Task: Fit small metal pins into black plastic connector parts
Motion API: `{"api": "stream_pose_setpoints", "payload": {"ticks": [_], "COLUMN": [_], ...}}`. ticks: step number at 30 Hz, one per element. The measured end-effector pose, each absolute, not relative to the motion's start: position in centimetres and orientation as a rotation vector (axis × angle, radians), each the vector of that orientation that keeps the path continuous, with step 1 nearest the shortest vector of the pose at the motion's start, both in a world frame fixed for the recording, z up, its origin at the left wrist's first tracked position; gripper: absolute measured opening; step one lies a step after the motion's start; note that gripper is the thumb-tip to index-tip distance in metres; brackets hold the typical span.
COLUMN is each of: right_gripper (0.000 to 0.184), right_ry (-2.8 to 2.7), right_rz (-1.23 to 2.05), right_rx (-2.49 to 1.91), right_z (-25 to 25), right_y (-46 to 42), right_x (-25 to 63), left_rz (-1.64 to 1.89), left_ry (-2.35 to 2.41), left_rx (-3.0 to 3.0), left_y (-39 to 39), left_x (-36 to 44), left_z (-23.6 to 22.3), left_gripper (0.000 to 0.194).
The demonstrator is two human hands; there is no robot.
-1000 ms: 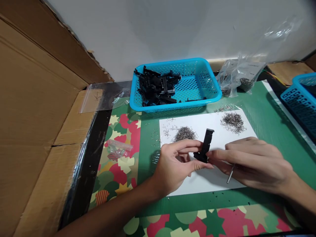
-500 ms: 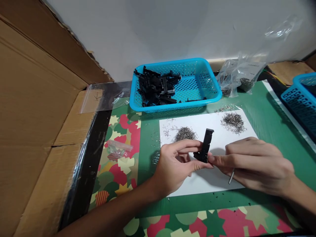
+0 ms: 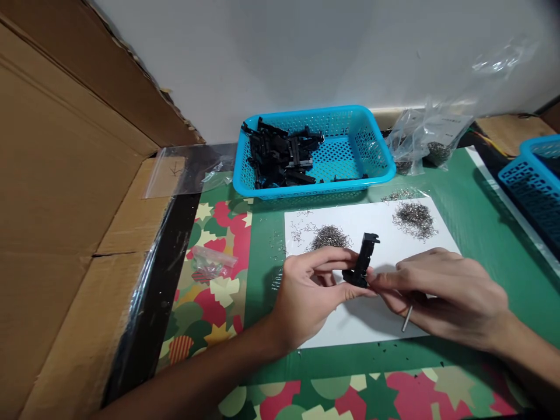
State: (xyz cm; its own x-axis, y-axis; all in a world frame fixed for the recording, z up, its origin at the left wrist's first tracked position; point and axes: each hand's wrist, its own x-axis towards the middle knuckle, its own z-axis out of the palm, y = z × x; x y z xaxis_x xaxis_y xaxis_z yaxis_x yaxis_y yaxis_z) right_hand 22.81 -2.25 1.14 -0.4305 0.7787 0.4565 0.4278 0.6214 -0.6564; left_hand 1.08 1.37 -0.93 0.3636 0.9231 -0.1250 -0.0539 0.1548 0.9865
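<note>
A black plastic part (image 3: 362, 259), with a long notched arm and a wider foot, stands upright in the fingers of my left hand (image 3: 312, 297). My right hand (image 3: 446, 294) is closed, its thumb and fingertips pressed close to the part's lower end; anything tiny between those tips is too small to make out. A thin metal rod (image 3: 407, 319) sticks out below the right hand's curled fingers. Beneath both hands lies a white sheet (image 3: 367, 326). It bears one pile of small bent metal pins (image 3: 330, 237) behind the left hand and another pin pile (image 3: 414, 220) farther right.
A blue basket (image 3: 312, 191) of black plastic parts stands against the wall. Clear bags (image 3: 437, 137) of metal pieces sit right of it, and a second blue basket (image 3: 531, 181) is at the right edge. Cardboard (image 3: 65, 175) walls the left; a small plastic bag (image 3: 214, 262) lies nearby.
The black part has turned and tipped slightly in my left hand. My right hand has shifted a little left, still at the part's lower end. The view has moved slightly.
</note>
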Motion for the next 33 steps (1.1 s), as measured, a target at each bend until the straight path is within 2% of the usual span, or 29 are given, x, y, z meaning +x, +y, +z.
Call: {"api": "stream_pose_setpoints", "payload": {"ticks": [21, 33], "right_gripper": [0.010, 0.020], "right_ry": [-1.983, -2.052], "right_rz": [0.855, 0.707], "right_rx": [-0.903, -0.820], "right_z": [0.7, 0.6], "right_y": [-2.4, -1.6], "right_x": [23.3, 24.3], "left_rz": [0.792, 0.682], "left_ry": [0.888, 0.820], "left_rx": [1.116, 1.083], "left_y": [1.4, 1.5], "left_x": [1.1, 1.0], "left_z": [-1.4, -1.3], "left_gripper": [0.039, 0.040]}}
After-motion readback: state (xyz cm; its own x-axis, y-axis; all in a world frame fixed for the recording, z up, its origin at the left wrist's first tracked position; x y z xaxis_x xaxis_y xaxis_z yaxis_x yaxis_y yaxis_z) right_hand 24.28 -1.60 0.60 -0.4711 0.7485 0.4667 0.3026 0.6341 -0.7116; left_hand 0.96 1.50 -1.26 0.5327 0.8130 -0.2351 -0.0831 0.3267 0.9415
